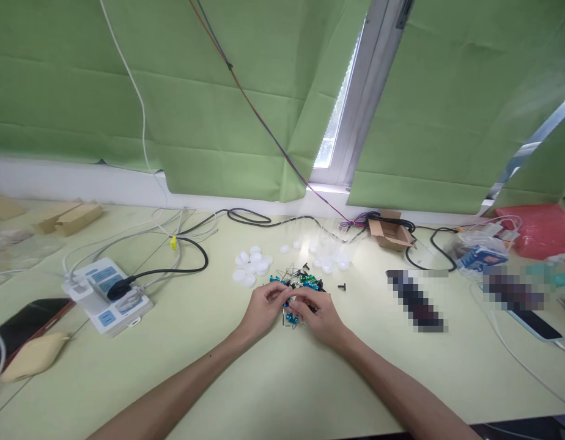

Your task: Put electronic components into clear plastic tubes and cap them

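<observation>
My left hand (265,305) and my right hand (320,315) meet over a pile of small blue, green and black parts (308,280) with thin metal wires. The fingers of both hands are closed in a pinch, fingertips close together. Whatever is between them is too small and too hidden to name. A blue part (291,318) with thin wire lies just below the fingertips. Beyond the pile, on the table, is a group of round white caps (251,267). One small black T-shaped piece (342,286) lies apart, to the right of the pile.
A white power strip (109,293) with plugged-in cables stands at the left, near a dark phone (30,327) and a beige pouch (37,357). An open cardboard box (391,235) sits at the back right. Black cables (250,219) run along the wall; another phone (534,324) lies far right.
</observation>
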`<state>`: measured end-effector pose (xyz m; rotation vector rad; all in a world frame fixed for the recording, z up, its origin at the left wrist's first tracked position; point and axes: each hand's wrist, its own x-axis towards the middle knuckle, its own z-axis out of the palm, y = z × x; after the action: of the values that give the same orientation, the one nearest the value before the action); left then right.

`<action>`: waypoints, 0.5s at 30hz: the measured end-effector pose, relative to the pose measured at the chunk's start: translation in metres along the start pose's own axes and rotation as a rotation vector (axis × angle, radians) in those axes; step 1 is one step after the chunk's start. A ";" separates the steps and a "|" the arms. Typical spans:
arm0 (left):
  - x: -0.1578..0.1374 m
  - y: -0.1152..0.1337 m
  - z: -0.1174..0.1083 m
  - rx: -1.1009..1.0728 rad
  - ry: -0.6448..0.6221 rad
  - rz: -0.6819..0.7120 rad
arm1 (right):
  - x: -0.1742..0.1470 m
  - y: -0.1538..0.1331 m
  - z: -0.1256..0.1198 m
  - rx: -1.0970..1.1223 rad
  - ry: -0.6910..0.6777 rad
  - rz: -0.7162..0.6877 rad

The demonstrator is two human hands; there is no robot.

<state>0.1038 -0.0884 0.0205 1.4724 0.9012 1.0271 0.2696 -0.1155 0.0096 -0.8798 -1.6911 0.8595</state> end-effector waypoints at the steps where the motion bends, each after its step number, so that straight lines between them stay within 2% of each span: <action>1: 0.000 0.001 0.000 -0.011 0.001 -0.002 | 0.000 0.000 -0.001 0.008 -0.009 -0.005; 7: 0.001 0.001 0.000 -0.046 0.024 -0.012 | -0.002 0.001 -0.002 0.040 -0.030 -0.032; 15: 0.001 0.000 0.000 -0.038 0.030 0.002 | -0.002 0.006 -0.002 -0.043 0.034 -0.060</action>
<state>0.1038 -0.0876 0.0207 1.4301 0.8973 1.0649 0.2725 -0.1143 0.0038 -0.8634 -1.7036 0.7663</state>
